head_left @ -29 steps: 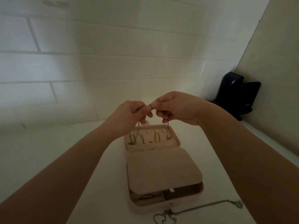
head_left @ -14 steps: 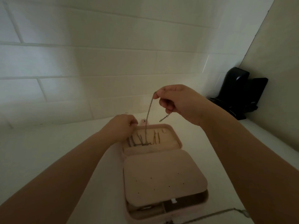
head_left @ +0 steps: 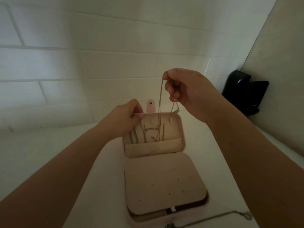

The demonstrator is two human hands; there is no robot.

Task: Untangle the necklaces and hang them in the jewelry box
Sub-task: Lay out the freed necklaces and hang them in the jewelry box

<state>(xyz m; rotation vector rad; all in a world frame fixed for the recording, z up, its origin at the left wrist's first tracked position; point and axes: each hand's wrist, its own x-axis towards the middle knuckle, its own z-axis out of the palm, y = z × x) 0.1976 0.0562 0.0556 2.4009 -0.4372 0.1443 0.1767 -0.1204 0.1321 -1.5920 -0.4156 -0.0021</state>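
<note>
1. The top left edge of the raised lid (head_left: 180, 129) of the pink jewelry box (head_left: 164, 178) is pinched by the left hand (head_left: 125, 119).
2. Several chains (head_left: 144, 134) are seen hanging inside the lid.
3. A thin necklace (head_left: 160, 99) is pinched by the right hand (head_left: 185, 91) above the lid.
4. Another chain (head_left: 213, 218) is laid on the white desk (head_left: 49, 145) by the box.
5. A black object (head_left: 243, 94) is stood far right.

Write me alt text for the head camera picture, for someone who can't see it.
A right hand pinches a thin necklace dangling into the raised lid of an open pink jewelry box, while the left hand grips the lid's top edge. Another chain lies on the white counter.
</note>
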